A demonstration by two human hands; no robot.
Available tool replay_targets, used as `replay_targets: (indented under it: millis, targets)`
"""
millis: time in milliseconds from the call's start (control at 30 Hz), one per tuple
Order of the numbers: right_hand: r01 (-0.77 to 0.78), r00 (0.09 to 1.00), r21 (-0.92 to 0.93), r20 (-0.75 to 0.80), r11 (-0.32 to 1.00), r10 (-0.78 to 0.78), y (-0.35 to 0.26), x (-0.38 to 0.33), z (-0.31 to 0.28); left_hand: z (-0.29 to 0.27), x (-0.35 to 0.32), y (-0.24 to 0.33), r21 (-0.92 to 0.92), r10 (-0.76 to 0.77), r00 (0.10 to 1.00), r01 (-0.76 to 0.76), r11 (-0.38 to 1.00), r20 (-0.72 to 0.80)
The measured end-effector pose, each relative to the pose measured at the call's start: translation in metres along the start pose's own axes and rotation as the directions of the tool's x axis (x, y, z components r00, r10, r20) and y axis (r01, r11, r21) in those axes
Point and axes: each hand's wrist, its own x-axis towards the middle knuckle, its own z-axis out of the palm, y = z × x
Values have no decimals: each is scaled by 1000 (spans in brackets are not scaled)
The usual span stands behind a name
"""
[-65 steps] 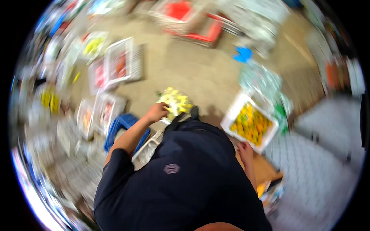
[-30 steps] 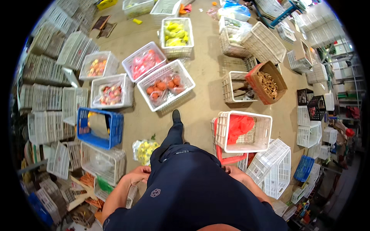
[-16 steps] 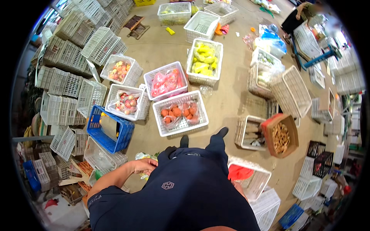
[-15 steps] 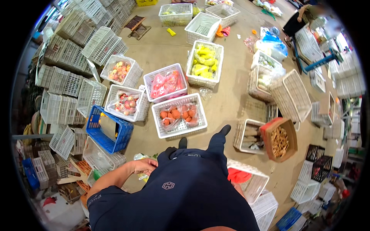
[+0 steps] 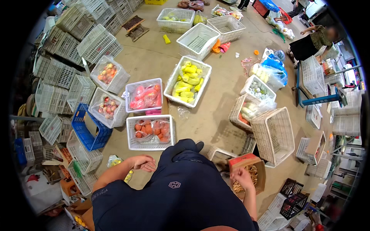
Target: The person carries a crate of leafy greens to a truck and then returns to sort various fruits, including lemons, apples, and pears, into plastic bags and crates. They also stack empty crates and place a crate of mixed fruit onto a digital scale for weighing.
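My left hand (image 5: 143,163) hangs at my left side, its fingers loosely bent and apart, with nothing in it. It is nearest to a white crate (image 5: 150,147) of bagged orange-red round produce (image 5: 148,130). On the other side, my right hand (image 5: 241,177) is held in front of a cardboard box (image 5: 259,183) of brown, knobbly pieces (image 5: 252,173). Its fingers are curled in and no object shows in them. Whether that hand touches the box I cannot tell. A white crate (image 5: 216,152) stands beside the box, partly hidden by my leg.
Ahead stand crates of pink-bagged produce (image 5: 144,96) and yellow-bagged produce (image 5: 189,82). A blue crate (image 5: 90,129) and stacked white crates (image 5: 58,77) line the left. An empty tilted crate (image 5: 273,136) is at right. Another person (image 5: 314,42) stands near a blue cart (image 5: 320,101).
My view has turned and shifted right, so the crates ahead appear further left. My right hand has come into clear view before the cardboard box. My legs have changed position.
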Motion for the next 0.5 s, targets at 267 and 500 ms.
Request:
replay_targets:
  millis: [267,500]
  targets:
    - [264,963,-430,67,863,-261,-185,208,-28,8,101,61,-8,81,820,-104,995,-566]
    - [140,971,-701,-39,699,-234,-272,341,-145,44,156,203,-47,152,876,-195,980,-458]
